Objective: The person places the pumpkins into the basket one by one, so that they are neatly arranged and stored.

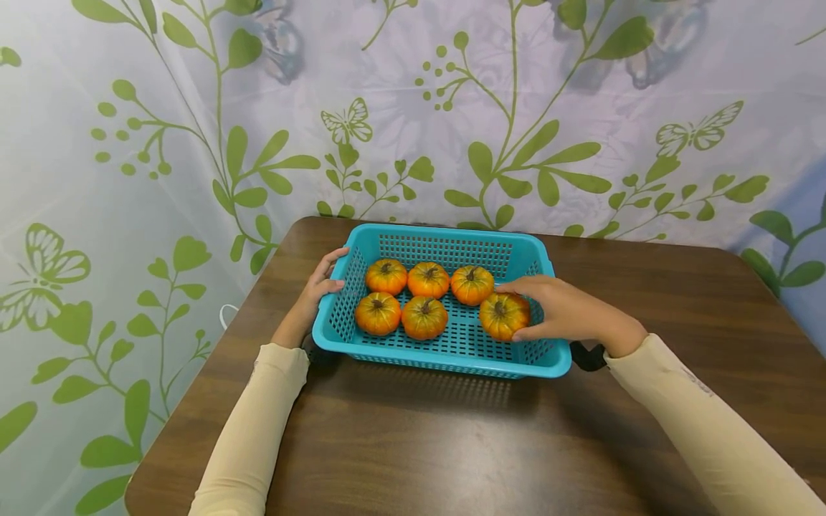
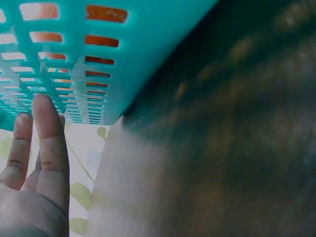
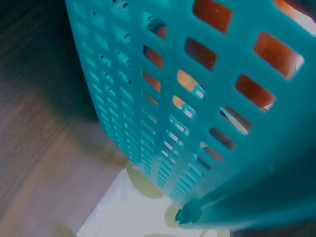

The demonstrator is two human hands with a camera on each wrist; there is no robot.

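A turquoise plastic basket (image 1: 445, 364) with slotted walls stands on the table, with several small orange pumpkins inside. My right hand (image 1: 568, 312) reaches over the basket's right end and grips the rightmost pumpkin (image 1: 500, 319) between thumb and fingers. In the right wrist view the basket wall (image 3: 163, 113) hides this hand. At the opposite end, my left hand (image 1: 317, 287) rests on the rim. The left wrist view shows that hand's fingers (image 2: 49, 133) straight, up against the outside of the slotted wall. Other pumpkins (image 1: 424, 317) sit in two rows left of the gripped one.
The brown wooden table (image 1: 413, 444) extends around the basket, its back edge along a curtain (image 1: 400, 107) printed with green leaves and butterflies. A white cord (image 1: 226, 315) shows at the table's left edge.
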